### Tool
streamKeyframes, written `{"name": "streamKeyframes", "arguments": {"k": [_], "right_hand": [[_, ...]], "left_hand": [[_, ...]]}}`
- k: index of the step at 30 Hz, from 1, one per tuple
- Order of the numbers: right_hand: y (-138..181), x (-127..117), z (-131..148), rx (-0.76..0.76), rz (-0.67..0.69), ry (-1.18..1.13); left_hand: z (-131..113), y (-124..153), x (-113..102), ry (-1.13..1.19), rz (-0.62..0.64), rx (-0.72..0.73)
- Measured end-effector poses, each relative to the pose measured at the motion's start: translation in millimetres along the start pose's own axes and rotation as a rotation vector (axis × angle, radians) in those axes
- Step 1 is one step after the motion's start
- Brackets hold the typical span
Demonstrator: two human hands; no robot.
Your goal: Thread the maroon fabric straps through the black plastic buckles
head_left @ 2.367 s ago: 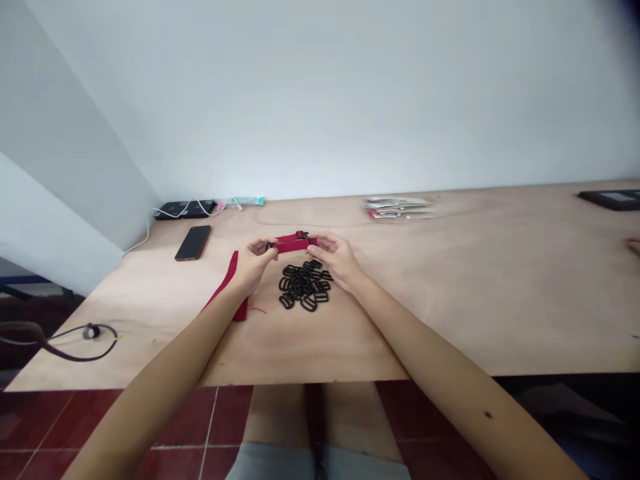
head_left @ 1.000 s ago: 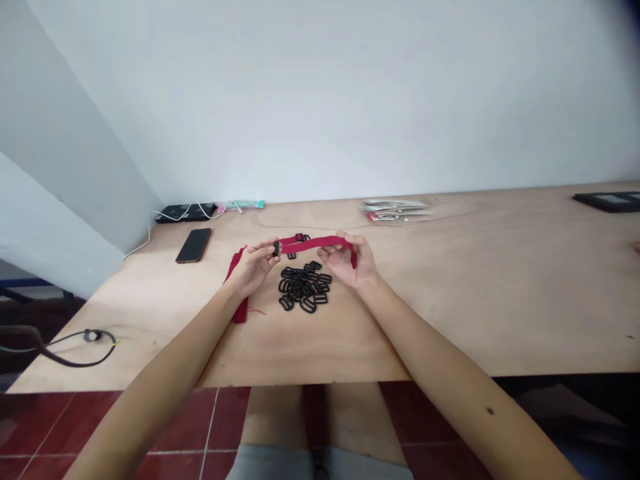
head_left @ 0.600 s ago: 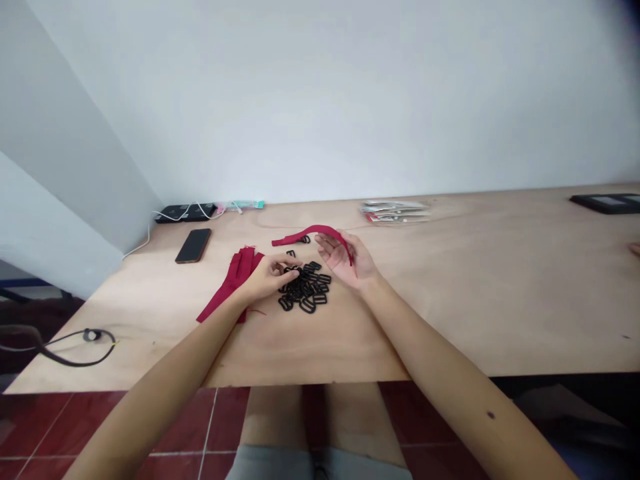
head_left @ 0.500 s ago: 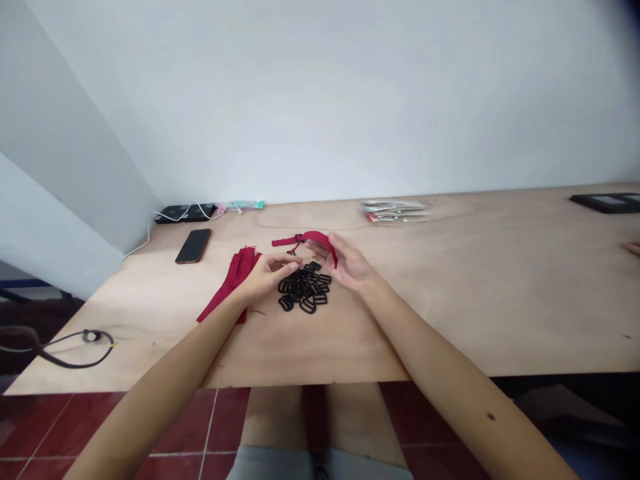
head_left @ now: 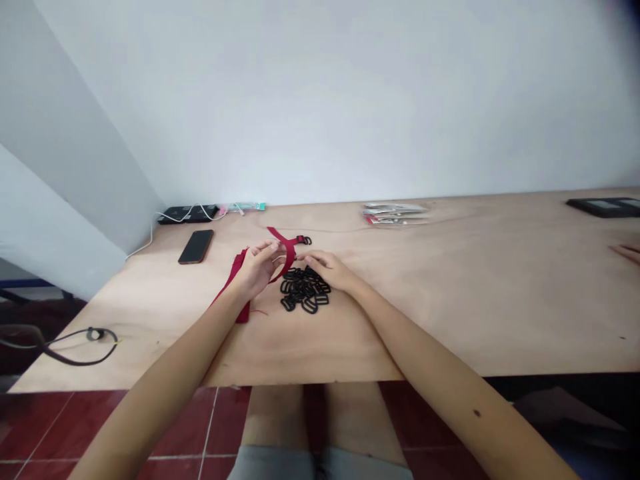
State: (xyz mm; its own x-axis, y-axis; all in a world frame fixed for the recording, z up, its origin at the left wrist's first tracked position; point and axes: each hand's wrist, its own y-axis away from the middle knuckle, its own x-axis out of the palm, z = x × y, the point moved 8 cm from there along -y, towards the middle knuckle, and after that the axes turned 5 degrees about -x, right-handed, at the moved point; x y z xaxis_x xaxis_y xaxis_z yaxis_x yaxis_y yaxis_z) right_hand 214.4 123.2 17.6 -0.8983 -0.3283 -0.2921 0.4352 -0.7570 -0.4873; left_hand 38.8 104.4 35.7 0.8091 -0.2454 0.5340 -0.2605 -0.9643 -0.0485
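My left hand (head_left: pixel 259 269) is closed on a red strap (head_left: pixel 290 252), which curves up and over beside its fingers. A black buckle (head_left: pixel 303 240) is threaded on this strap, and one strap end points up to the left. My right hand (head_left: pixel 330 270) is closed just right of the strap, its fingertips pinched together; what they hold is too small to make out. Beneath both hands lies a heap of black plastic buckles (head_left: pixel 305 292), partly covered by the right fingers. More red straps (head_left: pixel 242 315) lie under and beside my left hand, partly hidden by it.
A phone (head_left: pixel 196 247) lies to the left, with black boxes (head_left: pixel 187 213) and a white cable behind it. Plastic packets (head_left: pixel 395 213) lie near the wall. At the right are a black device (head_left: pixel 605 207) and another person's fingers (head_left: pixel 627 252). A black cable (head_left: pixel 80 363) loops at the left edge.
The red strap has passed from my right hand to my left and swung leftward. My right hand has turned from an open, cupped pose to a pinch lower down, near the buckle heap.
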Motion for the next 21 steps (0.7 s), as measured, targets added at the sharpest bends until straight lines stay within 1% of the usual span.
{"name": "streamKeyframes", "arguments": {"k": [2,4,6,8,10,12,14,17,21], "right_hand": [[-2,7,3,-0.087,0.05,0.079],[-3,13,4,-0.156,0.065,0.166],[-3,19,1,-0.182,0.097,0.304],[-1,24,-6,-0.164,0.136,0.444],[1,27,-11,-0.137,0.172,0.541],[2,29,-14,-0.116,0.2,0.598],[3,30,-15,-0.102,0.214,0.632],[1,31,-14,-0.09,0.211,0.652],[-1,31,-13,-0.098,0.207,0.63]], "left_hand": [[1,-1,-3,0.028,-0.008,-0.013],[5,-2,-6,-0.014,-0.014,-0.026],[8,-4,-9,-0.152,-0.023,-0.001],[11,-5,-7,-0.362,0.0,0.055],[14,-5,-3,-0.551,0.037,0.116],[18,-6,-1,-0.661,0.061,0.153],[22,-7,-1,-0.707,0.072,0.174],[26,-10,-5,-0.709,0.073,0.191],[27,-16,-14,-0.662,0.005,0.175]]}}
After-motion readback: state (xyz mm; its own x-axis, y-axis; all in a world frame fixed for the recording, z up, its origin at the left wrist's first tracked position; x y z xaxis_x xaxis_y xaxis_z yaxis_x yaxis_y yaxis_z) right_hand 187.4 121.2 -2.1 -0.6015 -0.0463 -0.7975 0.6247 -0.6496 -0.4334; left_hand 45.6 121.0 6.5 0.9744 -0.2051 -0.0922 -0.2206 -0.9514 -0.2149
